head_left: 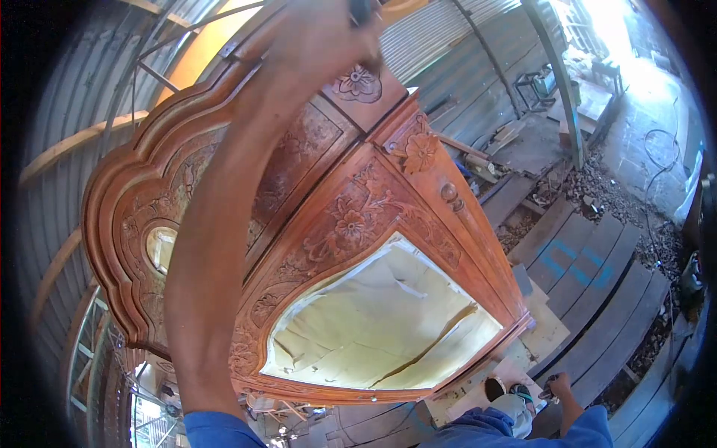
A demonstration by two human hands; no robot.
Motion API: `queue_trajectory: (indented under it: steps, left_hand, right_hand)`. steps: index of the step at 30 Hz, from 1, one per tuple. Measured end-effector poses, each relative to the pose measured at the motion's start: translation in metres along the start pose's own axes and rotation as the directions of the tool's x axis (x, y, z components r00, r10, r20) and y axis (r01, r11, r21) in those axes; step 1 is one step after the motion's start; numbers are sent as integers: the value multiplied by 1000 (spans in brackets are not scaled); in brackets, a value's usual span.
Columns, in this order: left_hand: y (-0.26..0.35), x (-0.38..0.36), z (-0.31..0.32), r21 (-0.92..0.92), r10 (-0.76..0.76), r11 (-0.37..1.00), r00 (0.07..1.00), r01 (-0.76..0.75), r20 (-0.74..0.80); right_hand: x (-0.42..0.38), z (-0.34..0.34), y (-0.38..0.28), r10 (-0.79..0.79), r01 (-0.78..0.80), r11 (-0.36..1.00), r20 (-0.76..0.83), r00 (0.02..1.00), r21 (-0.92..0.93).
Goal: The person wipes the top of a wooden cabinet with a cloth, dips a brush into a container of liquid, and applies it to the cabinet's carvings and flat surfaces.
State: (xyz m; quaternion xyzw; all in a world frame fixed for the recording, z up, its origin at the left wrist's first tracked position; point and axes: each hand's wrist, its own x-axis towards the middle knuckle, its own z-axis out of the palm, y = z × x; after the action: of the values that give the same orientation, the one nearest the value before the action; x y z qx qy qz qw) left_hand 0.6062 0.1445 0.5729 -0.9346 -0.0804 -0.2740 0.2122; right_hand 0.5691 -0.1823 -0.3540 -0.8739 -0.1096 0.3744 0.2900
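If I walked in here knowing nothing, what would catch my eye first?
Most likely the big carved wooden cabinet, reddish-brown with flower carvings, filling the middle of the view; its door opening is covered with pale paper. Next, the person's left hand, raised across the cabinet to its top edge and gripping something dark at the very top of the view. The right hand is low at the bottom right, above weathered planks on the ground.

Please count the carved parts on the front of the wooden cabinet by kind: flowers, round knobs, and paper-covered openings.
Carved flowers: 3
Round knobs: 1
Paper-covered openings: 1
Total: 5
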Motion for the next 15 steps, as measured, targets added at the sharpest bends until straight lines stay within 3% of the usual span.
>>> queue_trajectory:
  steps: [2,4,6,8,10,14,15]
  left_hand:
    - [-12,16,-12,31,122,992,968,-118,-218]
    - [-8,-6,-4,250,299,939,920,-236,-253]
    - [-3,-53,34,438,450,827,883,-353,-136]
    - [-6,-87,72,411,193,886,977,-215,96]
    - [11,-110,75,45,325,940,929,-338,178]
    - [10,-91,37,9,417,907,902,-420,113]
    - [2,-79,27,126,317,939,948,-319,39]
  right_hand:
    - [3,6,8,-6,7,999,-17,1000,48]
    - [-1,0,1,-1,1,1000,-16,1000,21]
    - [0,-1,-6,-34,33,999,27,999,26]
    - [-3,0,-13,-111,111,994,16,994,4]
    - [-5,4,-22,16,-8,990,-54,998,138]
    - [20,32,-8,-60,70,977,-53,997,201]
    - [18,32,-10,-67,81,986,-94,993,147]
